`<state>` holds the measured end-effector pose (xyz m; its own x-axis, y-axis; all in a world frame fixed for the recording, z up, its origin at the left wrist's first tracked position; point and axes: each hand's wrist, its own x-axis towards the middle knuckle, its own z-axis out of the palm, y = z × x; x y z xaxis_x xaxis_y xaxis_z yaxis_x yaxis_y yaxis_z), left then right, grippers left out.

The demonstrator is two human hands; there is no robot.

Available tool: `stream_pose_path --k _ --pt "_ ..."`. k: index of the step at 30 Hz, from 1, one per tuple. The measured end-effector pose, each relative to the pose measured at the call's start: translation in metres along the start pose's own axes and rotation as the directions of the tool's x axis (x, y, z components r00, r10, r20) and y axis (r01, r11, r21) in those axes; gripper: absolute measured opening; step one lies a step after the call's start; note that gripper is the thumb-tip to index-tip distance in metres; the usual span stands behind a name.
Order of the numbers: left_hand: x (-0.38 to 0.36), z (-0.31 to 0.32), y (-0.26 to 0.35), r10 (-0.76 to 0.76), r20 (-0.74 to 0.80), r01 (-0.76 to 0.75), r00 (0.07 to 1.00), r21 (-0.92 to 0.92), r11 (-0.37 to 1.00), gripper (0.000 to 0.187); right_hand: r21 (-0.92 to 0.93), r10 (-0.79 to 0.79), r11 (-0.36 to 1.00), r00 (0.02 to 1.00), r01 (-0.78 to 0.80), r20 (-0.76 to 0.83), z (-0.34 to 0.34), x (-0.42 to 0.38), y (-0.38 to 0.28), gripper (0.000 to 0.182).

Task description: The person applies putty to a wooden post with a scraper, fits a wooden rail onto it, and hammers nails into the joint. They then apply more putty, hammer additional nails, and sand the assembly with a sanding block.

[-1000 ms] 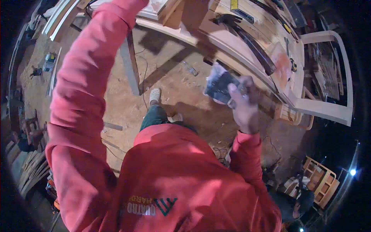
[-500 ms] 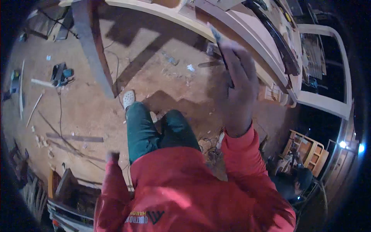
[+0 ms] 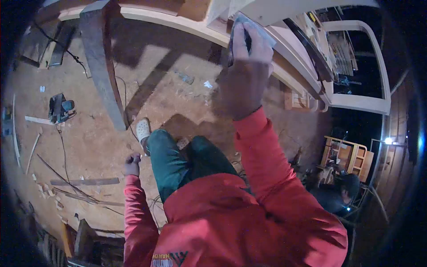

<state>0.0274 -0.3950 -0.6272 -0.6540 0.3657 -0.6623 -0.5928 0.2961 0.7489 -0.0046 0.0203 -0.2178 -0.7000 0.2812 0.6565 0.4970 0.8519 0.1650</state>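
My right hand (image 3: 249,66) is closed round a folded blue-grey sheet of sandpaper (image 3: 258,29), its fingers bent over the sheet. The sandpaper lies against the pale wooden frame (image 3: 178,18) at the top of the view, by a joint between its pieces. Part of the sheet is hidden under the fingers. Low at my left side hangs my left hand (image 3: 132,164), its fingers curled in and nothing visible in them. It is away from the frame, over the dirt floor.
A dark board (image 3: 100,58) slants down to the floor at left. A power tool (image 3: 60,108) with a cord lies further left, near wood strips and offcuts. Another person (image 3: 340,191) is at lower right, near a wooden piece (image 3: 349,158). A white frame (image 3: 360,104) stands at right.
My right hand has moved up and left with the sandpaper, from beside the frame onto it, and its fingers have bent. My left hand has come further into view.
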Motion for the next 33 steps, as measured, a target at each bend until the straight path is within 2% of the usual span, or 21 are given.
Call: stream_pose_path --k 3,4,6,8,9,10,13,15,16,18,19,20,21,23,24,27,28,30,33 --pt "0.012 -0.001 0.020 0.050 -0.043 -0.055 0.998 -0.103 0.993 0.010 0.104 -0.109 0.987 0.989 0.119 -0.098 0.004 -0.004 0.011 0.050" --pt "0.012 -0.005 0.024 0.066 -0.033 -0.067 0.997 -0.043 0.997 0.012 0.105 -0.104 0.989 0.994 0.105 -0.008 0.002 -0.007 0.010 0.051" --pt "0.016 -0.026 0.004 -0.023 0.025 0.020 0.999 0.114 0.993 0.014 0.090 -0.081 0.994 0.983 0.067 0.165 -0.014 -0.015 0.009 0.051" --pt "0.022 -0.054 -0.045 -0.084 0.015 0.080 0.996 0.205 0.976 0.021 0.110 -0.001 0.994 0.977 -0.023 0.212 -0.034 -0.010 0.009 0.053" --pt "0.016 -0.066 -0.057 -0.140 -0.004 0.134 0.990 0.314 0.940 0.024 0.111 0.016 0.993 0.975 -0.041 0.220 -0.037 -0.006 0.007 0.054" --pt "0.007 -0.079 -0.063 -0.197 -0.024 0.188 0.980 0.427 0.884 0.028 0.112 0.033 0.992 0.973 -0.060 0.229 -0.040 -0.002 0.006 0.054" --pt "-0.007 -0.102 -0.073 -0.279 0.011 0.208 0.960 0.642 0.738 0.034 0.017 0.043 0.999 0.984 -0.046 0.172 -0.035 0.004 0.005 0.055" --pt "-0.010 -0.105 -0.070 -0.253 0.007 0.206 0.968 0.557 0.805 0.036 -0.065 0.062 0.996 0.989 -0.053 0.133 -0.020 0.001 0.001 0.055" --pt "-0.012 -0.107 -0.068 -0.242 0.001 0.208 0.970 0.511 0.834 0.037 -0.039 0.050 0.998 0.991 -0.045 0.124 -0.015 0.000 0.002 0.056" --pt "0.002 -0.109 -0.057 -0.164 0.057 0.087 0.985 0.655 0.751 0.035 0.011 0.028 1.000 0.995 -0.030 0.099 -0.009 0.000 0.006 0.056" --pt "0.010 -0.109 -0.050 -0.131 0.092 0.026 0.987 0.717 0.697 0.035 0.024 0.030 0.999 0.987 -0.034 0.160 -0.010 -0.002 0.006 0.057" --pt "0.014 -0.101 -0.040 -0.146 0.082 0.067 0.986 0.605 0.793 0.032 0.034 0.030 0.999 0.975 -0.038 0.220 -0.015 -0.005 0.008 0.058" --pt "0.018 -0.091 -0.029 -0.154 0.052 0.100 0.987 0.552 0.828 0.032 0.040 0.029 0.998 0.961 -0.041 0.274 -0.022 -0.006 0.010 0.059" --pt "0.031 -0.076 -0.012 -0.165 -0.005 0.152 0.986 0.431 0.890 0.032 0.037 0.031 0.998 0.962 -0.043 0.271 -0.036 -0.008 0.012 0.058" --pt "0.041 -0.073 -0.012 -0.162 0.027 0.134 0.986 0.437 0.890 0.034 0.039 0.029 0.998 0.962 -0.042 0.270 -0.038 -0.008 0.013 0.058" --pt "0.060 -0.049 -0.006 -0.139 0.024 0.127 0.990 0.264 0.956 0.034 0.031 0.025 0.999 0.992 -0.029 0.127 -0.034 0.002 0.015 0.057" --pt "0.064 -0.045 0.000 -0.139 0.056 0.113 0.989 0.332 0.937 0.032 -0.001 0.052 0.999 0.985 -0.053 0.165 -0.033 0.002 0.011 0.056" --pt "0.073 -0.030 0.005 -0.135 0.071 0.102 0.988 0.357 0.929 0.031 -0.054 0.100 0.995 0.966 -0.090 0.238 -0.027 0.003 0.003 0.055" --pt "0.070 -0.029 0.009 -0.147 0.038 0.123 0.988 0.361 0.925 0.030 0.032 0.068 0.997 0.972 -0.077 0.225 -0.028 0.010 0.006 0.053"
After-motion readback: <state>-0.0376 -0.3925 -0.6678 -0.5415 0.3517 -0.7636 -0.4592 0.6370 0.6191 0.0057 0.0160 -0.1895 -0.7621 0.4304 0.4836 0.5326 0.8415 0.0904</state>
